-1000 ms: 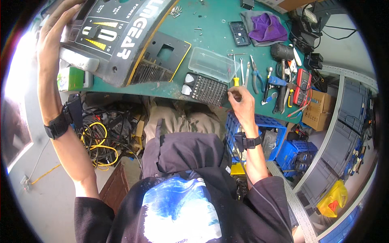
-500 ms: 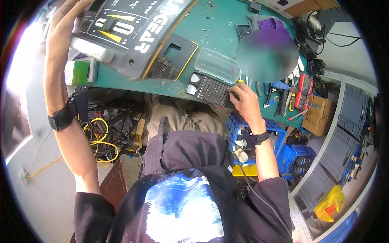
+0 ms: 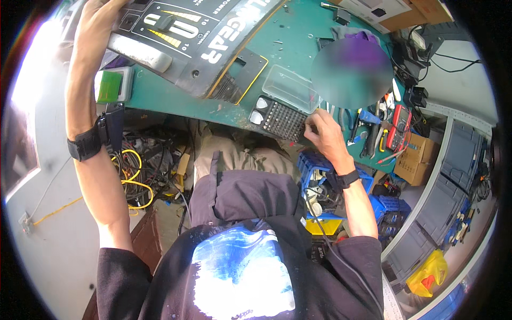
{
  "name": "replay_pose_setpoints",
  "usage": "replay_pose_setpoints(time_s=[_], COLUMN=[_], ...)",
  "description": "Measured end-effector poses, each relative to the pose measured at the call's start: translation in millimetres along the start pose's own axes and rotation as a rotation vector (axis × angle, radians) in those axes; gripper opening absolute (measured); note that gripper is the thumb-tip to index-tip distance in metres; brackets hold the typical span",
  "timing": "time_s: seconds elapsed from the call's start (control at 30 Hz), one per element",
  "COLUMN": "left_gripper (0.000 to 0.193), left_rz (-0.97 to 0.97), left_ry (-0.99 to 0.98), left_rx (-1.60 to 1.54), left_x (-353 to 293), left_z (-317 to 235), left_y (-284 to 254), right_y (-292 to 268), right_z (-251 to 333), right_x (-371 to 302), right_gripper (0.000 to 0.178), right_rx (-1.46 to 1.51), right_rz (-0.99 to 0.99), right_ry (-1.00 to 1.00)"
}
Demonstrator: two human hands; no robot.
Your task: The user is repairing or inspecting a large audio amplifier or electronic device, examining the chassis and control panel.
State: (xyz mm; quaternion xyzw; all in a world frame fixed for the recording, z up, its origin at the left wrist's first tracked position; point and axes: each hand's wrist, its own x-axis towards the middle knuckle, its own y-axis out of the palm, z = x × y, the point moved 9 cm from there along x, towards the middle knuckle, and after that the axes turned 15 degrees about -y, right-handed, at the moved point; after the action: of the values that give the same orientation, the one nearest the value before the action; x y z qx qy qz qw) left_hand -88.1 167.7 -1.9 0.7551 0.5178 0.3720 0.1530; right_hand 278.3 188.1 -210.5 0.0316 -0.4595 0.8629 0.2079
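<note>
At the upper left, my left hand (image 3: 98,18) grips the edge of a black control panel (image 3: 192,48) with yellow wedge marks, large white lettering and a slider knob. Its fingertips run past the top of the picture. My right hand (image 3: 326,132) is pinched closed at the right end of a black bit case (image 3: 282,120), which holds rows of small metal bits. Whatever sits between those fingertips is hidden. The clear plastic lid (image 3: 288,88) lies open behind the case. A black plate with a yellow edge (image 3: 242,72) is beside the panel.
Pliers (image 3: 346,118), other hand tools and a red multimeter (image 3: 399,128) lie right on the green bench (image 3: 176,104). A green box (image 3: 111,85) stands at the left edge. Below are tangled cables (image 3: 141,176), blue crates (image 3: 314,165) and a cardboard box (image 3: 417,160).
The control panel and bench sit slightly lower and further right in the picture. My right hand stays near the case's right end, now covering a yellow piece seen above it before.
</note>
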Motion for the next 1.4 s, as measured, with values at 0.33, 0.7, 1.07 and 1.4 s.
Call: replay_pose_setpoints(time_s=[0.33,0.7,1.07,1.4], left_gripper=[0.029,0.028,0.026,0.027], left_rz=[-0.824,-0.819,-0.874,-0.877], left_ry=[-0.388,-0.278,-0.228,-0.156], left_rx=[1.423,1.404,1.505,1.588], left_x=[-3,-21,-23,-25], left_z=[-31,-40,-44,-47], left_y=[28,4,9,14], right_y=[-51,-137,-130,-124], right_z=[4,123,188,198], right_x=[-10,126,209,222], right_gripper=[0.003,0.019,0.025,0.024], right_rx=[0.949,0.958,0.460,0.296], right_rz=[-0.611,-0.432,-0.154,-0.059], right_ry=[0.464,0.105,-0.187,-0.205])
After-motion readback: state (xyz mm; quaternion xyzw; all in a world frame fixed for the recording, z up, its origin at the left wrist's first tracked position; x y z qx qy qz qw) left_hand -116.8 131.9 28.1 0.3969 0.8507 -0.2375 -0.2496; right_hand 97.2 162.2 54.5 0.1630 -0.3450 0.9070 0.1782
